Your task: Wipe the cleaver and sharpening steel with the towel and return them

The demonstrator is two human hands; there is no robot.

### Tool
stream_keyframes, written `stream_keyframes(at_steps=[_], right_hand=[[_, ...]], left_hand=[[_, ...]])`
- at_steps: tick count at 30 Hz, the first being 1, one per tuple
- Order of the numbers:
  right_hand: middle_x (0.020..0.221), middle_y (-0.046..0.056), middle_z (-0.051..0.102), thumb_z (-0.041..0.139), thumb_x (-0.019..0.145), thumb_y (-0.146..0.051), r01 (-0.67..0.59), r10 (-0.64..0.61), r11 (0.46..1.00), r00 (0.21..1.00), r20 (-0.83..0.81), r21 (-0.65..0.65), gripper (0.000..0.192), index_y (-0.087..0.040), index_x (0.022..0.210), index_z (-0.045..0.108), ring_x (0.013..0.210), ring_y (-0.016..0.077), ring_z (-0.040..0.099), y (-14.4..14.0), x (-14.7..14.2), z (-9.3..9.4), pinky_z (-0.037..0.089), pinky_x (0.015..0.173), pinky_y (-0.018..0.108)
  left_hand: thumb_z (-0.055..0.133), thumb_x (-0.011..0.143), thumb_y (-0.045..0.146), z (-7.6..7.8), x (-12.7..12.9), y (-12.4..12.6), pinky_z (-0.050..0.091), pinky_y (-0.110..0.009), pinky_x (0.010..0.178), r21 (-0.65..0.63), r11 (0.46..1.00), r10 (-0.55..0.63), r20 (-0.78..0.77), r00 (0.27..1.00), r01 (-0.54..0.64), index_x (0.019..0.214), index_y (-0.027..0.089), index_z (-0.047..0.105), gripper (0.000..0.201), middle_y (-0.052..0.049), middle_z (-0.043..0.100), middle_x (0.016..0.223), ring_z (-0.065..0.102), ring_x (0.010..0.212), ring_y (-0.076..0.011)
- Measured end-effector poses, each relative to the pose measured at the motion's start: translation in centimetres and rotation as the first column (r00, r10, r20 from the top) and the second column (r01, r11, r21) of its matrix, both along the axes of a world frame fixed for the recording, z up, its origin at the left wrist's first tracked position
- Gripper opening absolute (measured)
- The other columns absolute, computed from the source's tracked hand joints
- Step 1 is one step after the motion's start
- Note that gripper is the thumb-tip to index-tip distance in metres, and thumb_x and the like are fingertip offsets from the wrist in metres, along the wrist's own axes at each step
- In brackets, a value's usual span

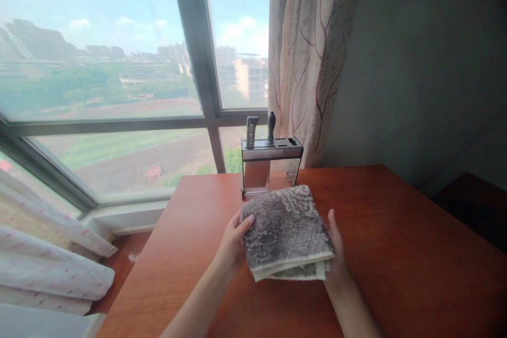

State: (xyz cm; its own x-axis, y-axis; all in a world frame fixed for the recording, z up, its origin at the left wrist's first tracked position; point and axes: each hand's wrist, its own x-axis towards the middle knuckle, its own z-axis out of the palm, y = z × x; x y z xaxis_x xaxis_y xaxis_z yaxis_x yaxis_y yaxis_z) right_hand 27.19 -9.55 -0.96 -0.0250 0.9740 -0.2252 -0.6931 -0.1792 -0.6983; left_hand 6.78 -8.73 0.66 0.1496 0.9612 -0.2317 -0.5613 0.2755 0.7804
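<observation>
A folded grey towel (283,232) with a pale edge and a light pattern at its upper right is held up over the wooden table (186,232). My left hand (235,240) grips its left side, thumb on top and the other fingers hidden beneath. At the right side, my right hand (336,248) supports the towel, its thumb pointing up along the edge and its remaining fingers out of sight behind or under the cloth. Folded layers show at the near edge. Just beyond the towel stands a knife holder (273,150) with clear sides.
Two dark handles, a flat one (251,132) and a rounded one (271,127), stick up from the knife holder. Behind the table are a large window (119,124) and a patterned curtain (309,53). Another curtain (47,259) hangs at the lower left.
</observation>
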Motion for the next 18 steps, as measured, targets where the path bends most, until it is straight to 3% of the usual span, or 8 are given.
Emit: stream_keyframes(at_steps=[3,7,11,16,18], right_hand=[[0.091,0.009,0.074,0.053,0.079,-0.064,-0.145,0.141,0.988,0.988,-0.067,-0.049,0.05,-0.02,0.099,0.07,0.097,0.0314,0.067,-0.4,-0.1,-0.7,0.053,0.08,0.046],[0.086,0.007,0.076,0.069,0.071,-0.036,-0.245,0.236,0.963,0.967,-0.095,-0.11,0.029,-0.019,0.095,0.071,0.09,0.0307,0.07,-0.5,-0.8,-1.3,0.054,0.081,0.044],[0.087,0.008,0.076,0.061,0.075,-0.035,-0.201,0.177,0.965,0.973,-0.146,-0.171,0.026,-0.017,0.09,0.072,0.092,0.031,0.07,-0.2,-1.3,-1.1,0.054,0.083,0.046],[0.091,0.005,0.076,0.059,0.077,-0.038,-0.026,-0.003,0.985,0.986,-0.165,-0.172,0.025,-0.021,0.089,0.073,0.097,0.0305,0.068,0.3,-1.2,-0.9,0.054,0.086,0.047],[0.095,0.004,0.076,0.059,0.077,-0.04,0.025,-0.051,0.988,0.984,-0.169,-0.153,0.025,-0.023,0.09,0.073,0.099,0.0297,0.068,0.4,-1.1,-0.9,0.054,0.086,0.046]], left_hand=[[0.073,0.072,0.033,0.1,-0.9,0.4,0.055,-0.036,0.074,-0.098,0.995,0.021,0.036,0.999,-0.017,0.109,0.016,0.062,0.043,-0.009,0.074,0.092,0.07,0.078,-0.0263],[0.07,0.075,0.039,-0.4,-1.3,0.6,0.054,-0.039,0.079,-0.256,0.966,0.007,0.148,0.989,0.032,0.115,0.015,0.06,0.048,-0.011,0.074,0.095,0.071,0.083,-0.0278],[0.064,0.079,0.048,-1.2,-1.3,0.4,0.054,-0.04,0.081,-0.306,0.942,-0.075,0.211,0.975,0.139,0.115,0.012,0.061,0.051,-0.013,0.074,0.094,0.071,0.086,-0.029],[0.07,0.078,0.032,-1.7,-0.8,-0.3,0.055,-0.037,0.08,-0.199,0.942,-0.254,0.109,0.961,0.271,0.111,0.014,0.062,0.039,-0.011,0.073,0.097,0.07,0.089,-0.0266],[0.071,0.077,0.026,-1.7,-0.4,-0.3,0.054,-0.036,0.085,-0.148,0.949,-0.262,0.132,0.956,0.28,0.109,0.015,0.063,0.035,-0.01,0.073,0.098,0.069,0.091,-0.0251]])
